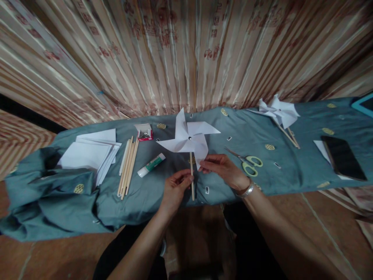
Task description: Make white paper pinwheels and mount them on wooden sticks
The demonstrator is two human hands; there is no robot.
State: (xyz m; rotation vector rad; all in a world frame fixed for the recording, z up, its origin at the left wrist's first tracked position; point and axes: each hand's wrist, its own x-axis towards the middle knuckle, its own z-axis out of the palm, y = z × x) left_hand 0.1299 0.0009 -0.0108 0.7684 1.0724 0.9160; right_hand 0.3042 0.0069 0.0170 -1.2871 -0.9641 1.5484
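A white paper pinwheel (189, 140) on a wooden stick (192, 182) stands in front of me over the blue-grey cloth (145, 194). My left hand (175, 188) is closed round the stick just below the wheel. My right hand (223, 167) pinches the lower right blade of the pinwheel between thumb and fingers; a metal bracelet sits on that wrist.
Left of the pinwheel lie a glue stick (151, 165), a bundle of wooden sticks (128, 167), a stack of white paper squares (87, 155) and a small box of pins (144, 133). Scissors (247, 161) lie to the right, with finished pinwheels (278, 112) and a dark phone (342, 157) beyond.
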